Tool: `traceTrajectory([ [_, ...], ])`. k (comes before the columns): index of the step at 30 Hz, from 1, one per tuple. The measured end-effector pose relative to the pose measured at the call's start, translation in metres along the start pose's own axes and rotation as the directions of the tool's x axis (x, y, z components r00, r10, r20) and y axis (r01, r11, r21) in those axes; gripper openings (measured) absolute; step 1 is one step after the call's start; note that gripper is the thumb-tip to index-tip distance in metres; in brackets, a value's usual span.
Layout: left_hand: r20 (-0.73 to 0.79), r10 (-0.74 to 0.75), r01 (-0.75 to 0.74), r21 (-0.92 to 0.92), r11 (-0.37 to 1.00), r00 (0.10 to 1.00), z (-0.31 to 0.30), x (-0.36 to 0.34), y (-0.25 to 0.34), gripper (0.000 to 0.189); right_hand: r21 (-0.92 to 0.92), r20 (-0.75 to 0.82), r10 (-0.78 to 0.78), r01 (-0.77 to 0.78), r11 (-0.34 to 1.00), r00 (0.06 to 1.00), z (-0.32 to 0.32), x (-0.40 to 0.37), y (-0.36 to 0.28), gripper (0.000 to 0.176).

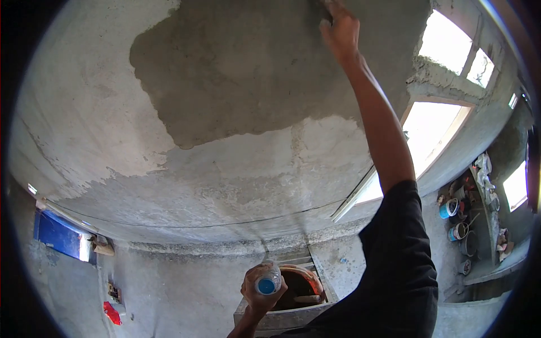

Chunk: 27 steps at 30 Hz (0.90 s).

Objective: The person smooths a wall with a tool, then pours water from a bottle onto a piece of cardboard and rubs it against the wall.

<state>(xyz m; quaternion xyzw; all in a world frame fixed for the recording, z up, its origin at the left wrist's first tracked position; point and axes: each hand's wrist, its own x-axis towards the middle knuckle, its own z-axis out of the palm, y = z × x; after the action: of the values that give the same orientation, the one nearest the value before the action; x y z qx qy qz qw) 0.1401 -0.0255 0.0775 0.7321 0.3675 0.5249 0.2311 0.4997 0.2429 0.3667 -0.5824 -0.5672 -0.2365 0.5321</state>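
Observation:
My left hand (253, 292) is wrapped round a clear plastic bottle (274, 274) whose blue cap (266, 286) faces up toward me. Up at the top edge, my right hand (342, 32) reaches to the wall, with its fingers closed on a dark tool that looks like a trowel (325, 12); most of it is cut off or blurred. The tool is at a patch of damp grey plaster (242, 73) on the wall. Just behind the bottle sits a round tub (309, 276) with an orange-lit inner rim and a short handle-like piece in it.
A wooden platform (282, 321) holds the tub. Bright window openings (434, 124) break the wall at right. Several buckets (449, 208) stand at far right by a ledge (486, 219). A red item (111, 313) and a blue panel (62, 234) are at lower left.

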Motion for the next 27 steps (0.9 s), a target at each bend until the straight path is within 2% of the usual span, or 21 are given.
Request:
traceTrajectory([
  [1,-0.005,-0.015,0.015,-0.018,1.000,1.000,0.001,-0.004,-0.004,0.052,0.003,0.002,0.006,-0.006,1.000,1.000,0.010,-0.002,0.010,0.050],
  [2,-0.011,-0.028,0.028,-0.036,0.999,1.000,0.000,-0.007,-0.007,0.052,-0.087,-0.053,-0.193,0.188,0.978,0.980,0.026,-0.010,0.027,0.062],
  [3,-0.005,-0.034,0.033,-0.033,0.999,0.999,-0.003,-0.008,-0.007,0.052,-0.186,-0.085,-0.386,0.366,0.912,0.919,0.043,-0.024,0.041,0.075],
  [5,-0.010,-0.041,0.041,0.025,0.999,0.999,-0.003,-0.010,-0.007,0.051,-0.275,0.150,-0.356,0.385,0.881,0.922,0.063,-0.080,0.052,0.075],
  [7,-0.007,-0.036,0.036,0.047,0.998,0.999,-0.005,-0.014,-0.010,0.053,-0.193,0.285,-0.478,0.538,0.820,0.831,0.085,-0.134,0.073,0.075],
  [8,-0.008,-0.027,0.027,0.076,0.997,1.000,-0.006,-0.016,-0.012,0.054,-0.197,0.284,-0.481,0.542,0.817,0.829,0.079,-0.140,0.069,0.075],
  [10,0.006,-0.041,0.040,0.093,0.995,0.999,-0.009,-0.021,-0.013,0.055,-0.168,0.306,-0.563,0.625,0.762,0.768,0.066,-0.145,0.057,0.076],
  [12,0.020,-0.055,0.053,0.114,0.992,0.998,-0.009,-0.024,-0.014,0.055,-0.179,0.187,-0.436,0.467,0.866,0.880,0.052,-0.103,0.050,0.075],
  [14,-0.003,-0.090,0.090,0.079,0.993,0.996,-0.009,-0.027,-0.014,0.055,-0.132,-0.030,-0.316,0.309,0.942,0.948,0.026,-0.047,0.038,0.076],
  [15,0.001,-0.092,0.091,0.082,0.992,0.996,-0.010,-0.027,-0.013,0.055,0.010,-0.029,-0.036,0.037,0.999,0.999,0.007,-0.028,0.014,0.061],
  [16,0.001,-0.111,0.110,0.067,0.992,0.994,-0.010,-0.028,-0.012,0.052,0.147,0.013,0.240,-0.239,0.960,0.971,-0.002,-0.017,-0.002,0.047],
  [17,0.000,-0.128,0.128,0.051,0.990,0.992,-0.010,-0.028,-0.011,0.049,0.149,0.015,0.241,-0.240,0.959,0.970,0.009,-0.021,0.010,0.047],
  [18,0.002,-0.131,0.131,0.053,0.990,0.991,-0.010,-0.029,-0.011,0.049,-0.025,-0.105,-0.069,0.067,0.997,0.992,0.029,-0.033,0.033,0.061],
  [19,-0.002,-0.134,0.134,0.064,0.989,0.991,-0.010,-0.030,-0.011,0.048,-0.226,-0.159,-0.387,0.348,0.910,0.908,0.050,-0.050,0.054,0.075],
  [21,-0.009,-0.141,0.141,0.060,0.988,0.990,-0.007,-0.033,-0.010,0.047,-0.191,0.066,-0.341,0.347,0.918,0.938,0.080,-0.119,0.064,0.074],
  [23,0.000,-0.134,0.134,0.043,0.990,0.991,-0.007,-0.033,-0.010,0.047,-0.243,0.207,-0.537,0.575,0.781,0.818,0.111,-0.180,0.079,0.073],
  [24,-0.006,-0.129,0.129,0.040,0.991,0.992,-0.006,-0.032,-0.010,0.047,-0.246,0.203,-0.543,0.579,0.777,0.815,0.105,-0.182,0.074,0.073],
  [26,0.006,-0.127,0.127,0.013,0.992,0.992,-0.008,-0.036,-0.009,0.047,-0.092,0.152,-0.459,0.475,0.875,0.875,0.087,-0.177,0.056,0.068],
  [27,0.004,-0.129,0.129,0.015,0.992,0.992,-0.007,-0.036,-0.009,0.047,0.001,0.086,-0.293,0.294,0.956,0.952,0.074,-0.153,0.044,0.062],
])
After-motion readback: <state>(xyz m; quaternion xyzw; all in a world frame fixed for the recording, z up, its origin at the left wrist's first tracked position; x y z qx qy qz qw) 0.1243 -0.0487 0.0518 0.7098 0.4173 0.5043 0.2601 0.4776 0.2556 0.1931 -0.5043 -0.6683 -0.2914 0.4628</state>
